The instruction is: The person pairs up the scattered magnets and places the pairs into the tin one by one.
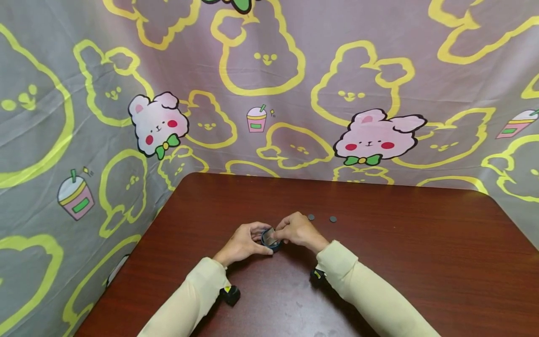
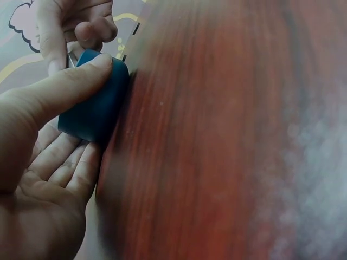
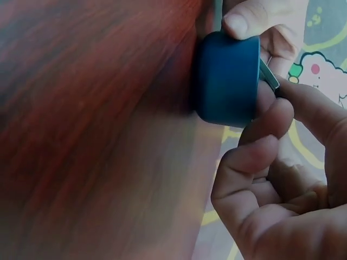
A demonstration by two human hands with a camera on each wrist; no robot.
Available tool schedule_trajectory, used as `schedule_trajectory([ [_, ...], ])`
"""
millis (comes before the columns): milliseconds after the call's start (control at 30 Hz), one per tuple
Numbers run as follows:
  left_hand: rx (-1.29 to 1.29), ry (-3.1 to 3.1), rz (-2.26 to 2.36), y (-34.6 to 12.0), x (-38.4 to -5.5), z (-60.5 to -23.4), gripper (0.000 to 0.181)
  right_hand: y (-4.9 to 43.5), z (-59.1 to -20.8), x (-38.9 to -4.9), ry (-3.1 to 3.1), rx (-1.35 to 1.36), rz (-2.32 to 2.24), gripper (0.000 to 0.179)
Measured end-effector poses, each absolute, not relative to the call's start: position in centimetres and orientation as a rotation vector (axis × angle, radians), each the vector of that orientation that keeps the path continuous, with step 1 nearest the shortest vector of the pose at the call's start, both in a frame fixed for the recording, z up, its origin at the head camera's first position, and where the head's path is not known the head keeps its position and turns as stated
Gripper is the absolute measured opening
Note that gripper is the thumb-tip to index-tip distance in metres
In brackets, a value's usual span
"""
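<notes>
A small round dark-blue container (image 1: 275,247) stands on the table, its mouth facing up. My left hand (image 1: 243,243) grips it from the left, the thumb on the near side and fingers behind. In the left wrist view the container's smooth blue wall (image 2: 97,105) shows under the thumb. My right hand (image 1: 298,230) is at the container's mouth, pinching a thin, flat, shiny piece (image 1: 269,236) that slants out of it. The right wrist view shows the edge of this piece (image 3: 269,77) above the rim, between thumb and finger. Its lower part is hidden inside.
Two small dark discs, one nearer (image 1: 311,217) and one farther right (image 1: 333,219), lie beyond my right hand on the brown wooden table (image 1: 421,252). A curtain (image 1: 290,51) with cartoon rabbits hangs behind and left of the table.
</notes>
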State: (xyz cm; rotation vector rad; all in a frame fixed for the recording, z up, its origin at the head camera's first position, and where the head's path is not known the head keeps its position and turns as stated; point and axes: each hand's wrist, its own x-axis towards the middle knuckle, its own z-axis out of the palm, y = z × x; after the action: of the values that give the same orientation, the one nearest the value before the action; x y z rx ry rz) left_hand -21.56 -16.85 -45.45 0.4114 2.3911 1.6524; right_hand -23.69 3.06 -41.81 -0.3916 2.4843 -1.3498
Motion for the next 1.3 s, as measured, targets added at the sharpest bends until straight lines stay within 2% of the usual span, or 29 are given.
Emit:
schedule_trajectory([
  [300,0.479,2.381,1.647,-16.3,-21.8,-45.6,0.061,5.1,-41.6,-24.1,2.560,-0.290,-1.329,0.016],
  [533,0.538,2.442,1.499,-16.2,-22.6,-44.0,0.068,7.4,-41.6,-24.6,2.531,-0.254,-1.379,0.016],
  [1000,0.600,2.513,1.428,-12.8,-25.6,-41.3,0.052,11.4,-41.3,-25.2,2.511,-0.247,-1.439,0.017],
  [1300,0.638,2.460,1.453,-10.5,-26.8,-40.8,0.052,13.8,-41.3,-25.8,2.582,-0.303,-1.382,0.023],
])
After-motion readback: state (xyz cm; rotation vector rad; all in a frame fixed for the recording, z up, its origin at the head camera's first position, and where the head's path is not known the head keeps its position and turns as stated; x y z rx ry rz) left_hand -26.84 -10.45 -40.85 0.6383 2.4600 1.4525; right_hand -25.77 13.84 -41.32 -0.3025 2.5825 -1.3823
